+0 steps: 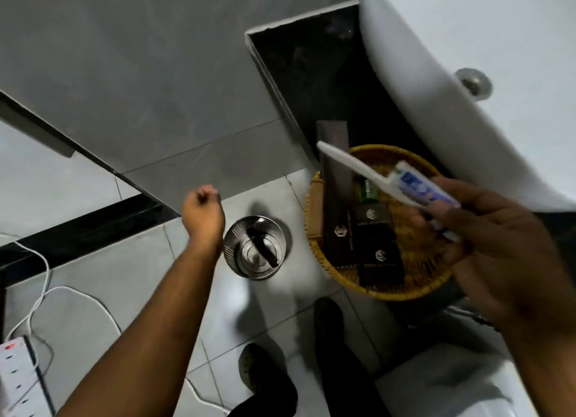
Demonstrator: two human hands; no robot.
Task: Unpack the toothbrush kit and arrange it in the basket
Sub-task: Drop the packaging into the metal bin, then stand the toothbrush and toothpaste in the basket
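My right hand (498, 245) holds a white toothbrush (352, 167) together with a small white and blue toothpaste tube (420, 187), above a round wicker basket (314, 198). The brush points up and left over the basket's far rim. Inside the basket lie several dark boxes (378, 261), one long dark box (338, 183) and a small green packet (367, 190). My left hand (202, 211) is stretched out to the left over the floor, fingers curled shut, with nothing visible in it, just left of a steel bin (254, 248) that contains a dark scrap.
A white sink basin (467, 58) overhangs the basket at the upper right. A white power strip (18, 376) and cables (37, 292) lie on the tiled floor at lower left. Dark shoes (268, 376) show at the bottom, and a white toilet edge (442, 385) at lower right.
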